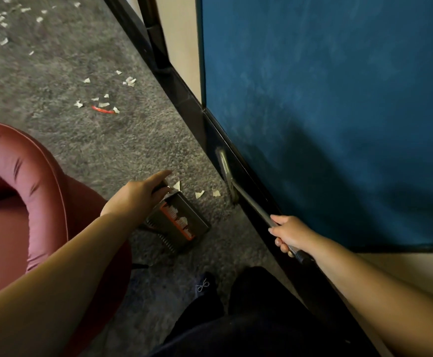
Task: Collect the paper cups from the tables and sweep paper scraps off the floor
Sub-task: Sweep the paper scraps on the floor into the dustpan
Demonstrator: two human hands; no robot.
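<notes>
Left hand: left hand curled round the dark handle of the dark grey plastic dustpan with an orange strip; forefinger stretched forward along the handle top
Dustpan: stands on the grey carpet floor, just beside the person's left hand and below it; whitish scraps show inside it against the orange strip
Right hand: right hand wrapped round the thin grey metal shaft of the broom, near its black upper end
Broom head: grey head lies against the black skirting board, at the carpet edge, well ahead of the right hand
Nearest scraps: three small white paper scraps on the carpet between the dustpan mouth and the broom head, just ahead of the left hand's fingertip
Middle scraps: a loose cluster of white scraps further out, around a short red curved object; kind cannot be told
Far scraps: more scattered at top left, blurred
Surroundings: dusty-pink satin round armchair to the left; blue fabric wall panel to the right; dark trousers at bottom
</notes>
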